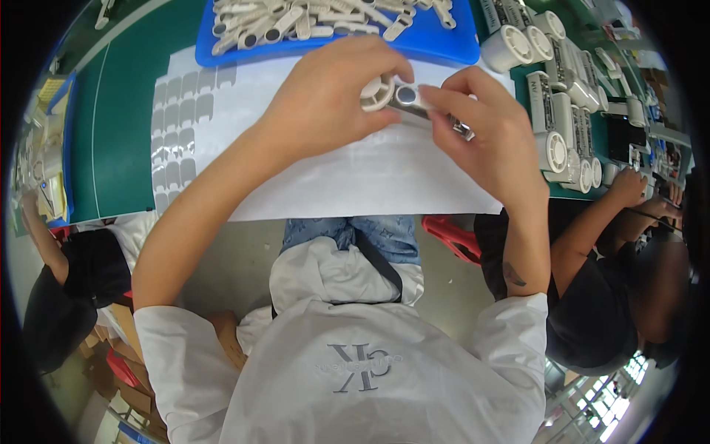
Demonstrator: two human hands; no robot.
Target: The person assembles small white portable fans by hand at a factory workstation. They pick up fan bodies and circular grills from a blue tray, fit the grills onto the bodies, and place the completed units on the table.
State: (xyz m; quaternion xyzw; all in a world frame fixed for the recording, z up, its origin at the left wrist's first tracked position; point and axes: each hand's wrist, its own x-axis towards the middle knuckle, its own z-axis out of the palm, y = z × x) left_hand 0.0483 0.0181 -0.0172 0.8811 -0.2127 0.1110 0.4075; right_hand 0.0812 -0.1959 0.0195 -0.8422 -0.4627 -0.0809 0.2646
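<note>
My left hand (pixel 322 100) is curled round a white plastic device (pixel 377 93) with a spoked round end. Between thumb and fingers, my right hand (pixel 488 126) grips a small white clip-like piece (pixel 407 95) with a grey round pad, held against or just beside the device. A dark, shiny strip shows under the right fingers; whether it belongs to the device I cannot tell. Both hands are above a white sheet (pixel 355 170) on the table, close to a blue tray (pixel 336 44) heaped with similar white pieces.
Grey die-cut stickers (pixel 174 140) line the sheet's left side. Several white devices with round ends (pixel 551 152) lie on the green table (pixel 122 111) at right. Co-workers sit on both sides, one arm (pixel 592 237) near on the right. A red stool (pixel 451 237) stands below the table.
</note>
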